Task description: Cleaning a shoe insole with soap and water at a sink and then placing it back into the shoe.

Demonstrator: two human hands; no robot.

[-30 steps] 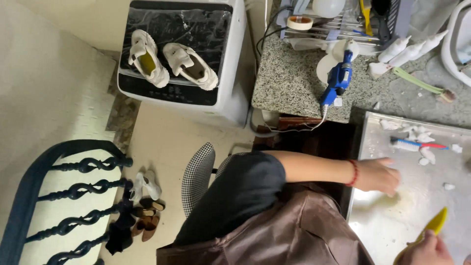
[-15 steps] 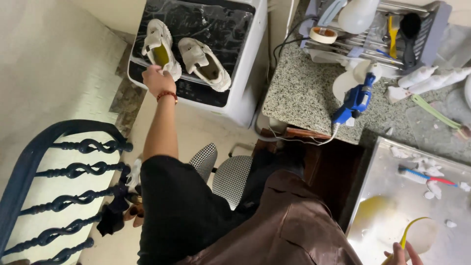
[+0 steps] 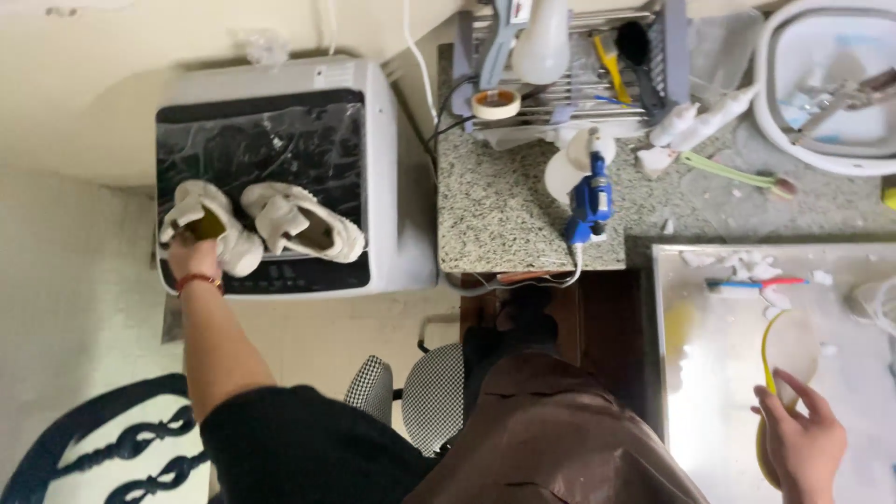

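Note:
My left hand point(image 3: 193, 257), with a red band at the wrist, reaches out to the far left and grips the heel of a cream-white shoe point(image 3: 187, 201). This shoe lies on the dark lid of a white washing machine point(image 3: 280, 140). A second matching shoe point(image 3: 303, 219) lies right beside it, untouched. At the bottom right my right hand point(image 3: 803, 439) holds a white insole with a yellow edge point(image 3: 791, 345) over a shiny metal tray point(image 3: 709, 373).
A granite counter point(image 3: 504, 215) carries a blue glue gun point(image 3: 591, 196), a tape roll point(image 3: 495, 103), a wire rack of tools point(image 3: 579, 56) and a white basin point(image 3: 821, 84). A red and blue pen point(image 3: 751, 283) lies on the tray. A checkered stool point(image 3: 434, 397) and black iron railing point(image 3: 121, 448) are below.
My left hand swung from the metal tray over to the washing machine and took hold of the left shoe. My right hand kept the insole over the tray.

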